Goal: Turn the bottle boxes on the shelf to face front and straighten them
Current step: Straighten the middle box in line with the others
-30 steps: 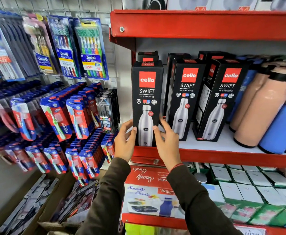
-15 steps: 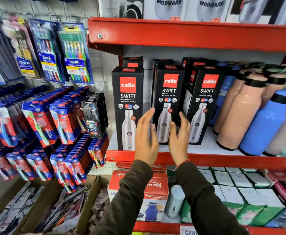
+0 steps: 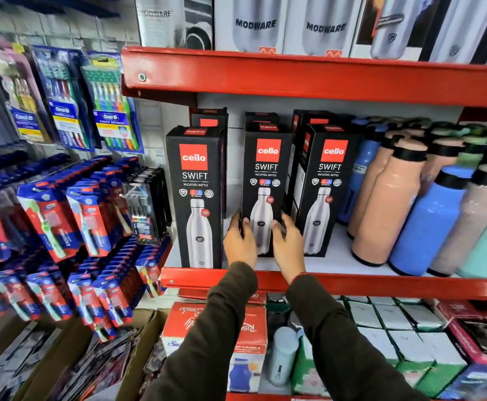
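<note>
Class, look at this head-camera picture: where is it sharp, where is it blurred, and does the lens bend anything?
Head view: the middle Cello box prints crisply; the toothbrush packs at left and the bottles at right smear; the wide lens bows the red shelf edge.

A shop: red shelves (image 3: 323, 79) of packaged goods.

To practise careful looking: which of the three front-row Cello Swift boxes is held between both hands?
The middle box: left hand and right hand grip its lower edges, while its neighbours stand untouched.
</note>
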A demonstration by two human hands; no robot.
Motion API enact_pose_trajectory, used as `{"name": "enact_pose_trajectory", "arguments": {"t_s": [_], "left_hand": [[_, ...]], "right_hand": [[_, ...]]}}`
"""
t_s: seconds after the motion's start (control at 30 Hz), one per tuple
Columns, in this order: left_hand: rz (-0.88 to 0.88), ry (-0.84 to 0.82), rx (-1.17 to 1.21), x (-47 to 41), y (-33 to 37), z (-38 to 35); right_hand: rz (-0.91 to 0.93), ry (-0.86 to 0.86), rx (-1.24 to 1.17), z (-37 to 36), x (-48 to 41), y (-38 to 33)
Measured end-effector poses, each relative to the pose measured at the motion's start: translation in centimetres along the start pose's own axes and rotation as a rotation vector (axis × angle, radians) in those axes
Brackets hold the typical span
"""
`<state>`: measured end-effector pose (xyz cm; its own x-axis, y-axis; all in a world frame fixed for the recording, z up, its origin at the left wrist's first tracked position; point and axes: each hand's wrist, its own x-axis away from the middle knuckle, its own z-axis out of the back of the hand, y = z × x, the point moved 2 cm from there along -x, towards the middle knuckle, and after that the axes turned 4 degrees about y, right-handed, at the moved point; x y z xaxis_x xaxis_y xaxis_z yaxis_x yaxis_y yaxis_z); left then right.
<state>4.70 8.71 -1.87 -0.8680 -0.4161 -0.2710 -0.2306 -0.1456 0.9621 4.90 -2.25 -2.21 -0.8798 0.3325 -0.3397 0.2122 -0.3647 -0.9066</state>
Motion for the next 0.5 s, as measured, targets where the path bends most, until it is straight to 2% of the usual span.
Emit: {"name": "enact_pose_trajectory", "arguments": {"t_s": [0.5], "left_hand": [[-0.04,0.04,0.045,2.8,-1.0,2.1]], "right_hand": [[0.081,0.016,-0.046,1.8,3.2,0.9]]}}
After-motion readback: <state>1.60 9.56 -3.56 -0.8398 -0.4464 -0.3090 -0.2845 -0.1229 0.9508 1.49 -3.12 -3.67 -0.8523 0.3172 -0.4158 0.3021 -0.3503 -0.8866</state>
